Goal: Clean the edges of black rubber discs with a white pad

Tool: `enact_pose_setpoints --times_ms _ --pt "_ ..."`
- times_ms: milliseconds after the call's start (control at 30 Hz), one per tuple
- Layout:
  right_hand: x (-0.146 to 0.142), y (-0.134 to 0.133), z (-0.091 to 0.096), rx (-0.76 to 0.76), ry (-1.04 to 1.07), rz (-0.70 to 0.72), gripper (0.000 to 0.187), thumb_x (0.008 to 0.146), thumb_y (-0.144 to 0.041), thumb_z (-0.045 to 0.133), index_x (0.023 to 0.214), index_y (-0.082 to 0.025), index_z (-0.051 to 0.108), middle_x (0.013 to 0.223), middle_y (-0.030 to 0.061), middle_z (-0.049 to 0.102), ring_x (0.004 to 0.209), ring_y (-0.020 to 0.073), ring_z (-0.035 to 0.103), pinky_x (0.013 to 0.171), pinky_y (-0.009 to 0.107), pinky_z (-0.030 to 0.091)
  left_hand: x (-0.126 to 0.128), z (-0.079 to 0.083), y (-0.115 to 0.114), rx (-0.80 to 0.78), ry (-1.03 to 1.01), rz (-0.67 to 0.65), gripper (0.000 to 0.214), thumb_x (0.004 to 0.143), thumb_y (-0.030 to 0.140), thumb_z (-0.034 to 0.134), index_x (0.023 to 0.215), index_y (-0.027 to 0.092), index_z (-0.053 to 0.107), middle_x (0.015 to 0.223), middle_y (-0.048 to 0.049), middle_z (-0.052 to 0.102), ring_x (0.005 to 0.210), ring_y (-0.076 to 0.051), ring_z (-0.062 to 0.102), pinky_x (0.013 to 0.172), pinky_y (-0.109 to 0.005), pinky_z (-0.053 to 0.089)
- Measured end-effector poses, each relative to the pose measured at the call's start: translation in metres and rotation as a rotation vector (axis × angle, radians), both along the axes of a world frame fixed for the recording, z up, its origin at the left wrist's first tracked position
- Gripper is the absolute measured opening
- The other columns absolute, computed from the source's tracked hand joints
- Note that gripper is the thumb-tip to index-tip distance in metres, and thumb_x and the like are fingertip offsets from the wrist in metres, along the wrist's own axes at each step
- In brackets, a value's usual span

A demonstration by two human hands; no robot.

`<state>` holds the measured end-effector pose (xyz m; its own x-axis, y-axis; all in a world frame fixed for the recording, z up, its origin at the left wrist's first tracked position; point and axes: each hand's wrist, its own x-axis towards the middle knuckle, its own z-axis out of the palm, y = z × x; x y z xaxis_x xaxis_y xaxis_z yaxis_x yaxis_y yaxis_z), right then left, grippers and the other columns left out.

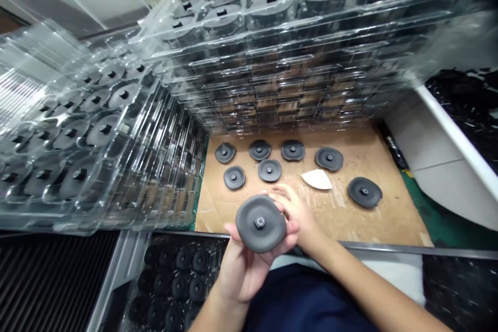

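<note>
Both my hands hold one round dark grey disc [260,223] with a small hub in its middle, just above the near edge of a cardboard sheet [373,212]. My left hand [243,264] cups it from below. My right hand [298,218] grips its right rim with fingers curled behind it. Several similar discs lie flat on the cardboard beyond, among them one [270,170] straight ahead and one [364,192] to the right. A small white wedge-shaped scrap [318,179] lies between them.
Tall stacks of clear plastic trays holding the same discs rise at the back [295,52] and on the left [78,135]. A bin of discs [171,280] sits below left. A white box wall [447,161] stands on the right.
</note>
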<state>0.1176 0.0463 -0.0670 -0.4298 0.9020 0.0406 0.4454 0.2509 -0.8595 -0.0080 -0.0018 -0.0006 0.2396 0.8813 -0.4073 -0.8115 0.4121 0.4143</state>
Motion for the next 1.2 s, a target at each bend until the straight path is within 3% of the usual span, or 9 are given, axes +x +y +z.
enact_pose_setpoints --times_ms 133,267,367,467,600,833,967,1133,1200 --pt "0.015 -0.014 0.009 -0.007 0.112 -0.044 0.027 0.089 -0.018 0.041 0.1 -0.019 0.065 0.099 0.0086 0.063 0.095 0.0191 0.06 0.082 0.035 0.05 -0.006 -0.007 -0.005 0.227 0.366 0.137 0.072 0.071 0.057 0.059 0.136 0.036 0.035 0.11 -0.0039 0.065 0.087 -0.02 0.066 0.082 -0.035 0.051" --pt "0.033 -0.025 0.017 -0.062 0.138 -0.125 0.022 0.088 -0.021 0.046 0.096 -0.019 0.066 0.089 0.0071 0.065 0.07 0.0155 0.06 0.066 0.029 0.052 -0.009 -0.017 -0.004 0.679 1.06 0.154 0.101 0.064 0.01 0.075 0.138 0.044 0.015 0.12 -0.0039 0.058 0.11 -0.023 0.055 0.099 -0.042 0.038" --pt "0.043 -0.031 0.027 -0.1 0.162 -0.207 0.02 0.087 -0.022 0.049 0.098 -0.018 0.065 0.087 0.0069 0.064 0.055 0.0111 0.052 0.053 0.025 0.048 -0.01 -0.017 -0.002 0.87 1.241 0.067 0.119 0.059 -0.003 0.073 0.138 0.049 0.001 0.121 -0.0028 0.055 0.112 -0.024 0.053 0.099 -0.046 0.037" --pt "0.048 -0.035 0.044 -0.128 0.23 -0.223 0.018 0.087 -0.026 0.052 0.099 -0.019 0.064 0.086 0.0053 0.062 0.061 0.0116 0.054 0.056 0.024 0.049 -0.011 -0.014 -0.004 0.905 1.26 0.036 0.118 0.061 0.0 0.073 0.139 0.046 -0.002 0.119 -0.0042 0.055 0.11 -0.024 0.054 0.098 -0.046 0.038" --pt "0.047 -0.033 0.068 -0.265 0.362 -0.038 0.019 0.083 -0.033 0.06 0.096 -0.02 0.066 0.083 0.003 0.062 0.066 0.0118 0.056 0.061 0.025 0.049 -0.011 -0.01 -0.012 0.825 1.179 0.03 0.115 0.056 -0.001 0.076 0.142 0.034 0.006 0.114 -0.0079 0.06 0.103 -0.025 0.058 0.094 -0.043 0.041" --pt "0.047 -0.025 0.088 -0.708 0.532 0.262 0.02 0.077 -0.023 0.069 0.097 -0.019 0.067 0.077 -0.0005 0.068 0.067 0.0095 0.06 0.065 0.022 0.048 -0.011 0.007 -0.024 0.649 1.006 -0.092 0.049 0.058 0.016 0.078 0.104 0.02 0.063 0.103 -0.0084 0.062 0.098 -0.026 0.061 0.097 -0.036 0.038" --pt "0.047 -0.028 0.094 -0.854 0.666 0.302 0.02 0.072 -0.014 0.071 0.091 -0.02 0.071 0.077 -0.003 0.069 0.069 0.0072 0.063 0.068 0.018 0.05 -0.012 0.01 -0.029 0.698 0.997 -0.166 0.067 0.06 0.033 0.077 0.122 0.019 0.054 0.1 -0.0085 0.064 0.095 -0.026 0.061 0.097 -0.036 0.036" --pt "0.05 -0.036 0.101 -0.868 0.704 0.347 0.015 0.072 -0.008 0.07 0.082 -0.019 0.073 0.076 -0.0044 0.069 0.071 0.0033 0.063 0.066 0.011 0.048 -0.01 0.008 -0.033 0.671 0.91 -0.291 0.111 0.057 0.035 0.079 0.144 0.024 0.011 0.098 -0.0069 0.067 0.093 -0.027 0.061 0.094 -0.039 0.037" --pt "0.052 -0.04 0.101 -0.857 0.727 0.296 0.015 0.072 -0.006 0.07 0.079 -0.019 0.073 0.075 -0.0047 0.07 0.07 0.0023 0.063 0.065 0.009 0.047 -0.008 0.008 -0.033 0.668 0.894 -0.282 0.108 0.058 0.032 0.08 0.143 0.025 0.013 0.1 -0.0074 0.067 0.095 -0.027 0.061 0.095 -0.04 0.037"
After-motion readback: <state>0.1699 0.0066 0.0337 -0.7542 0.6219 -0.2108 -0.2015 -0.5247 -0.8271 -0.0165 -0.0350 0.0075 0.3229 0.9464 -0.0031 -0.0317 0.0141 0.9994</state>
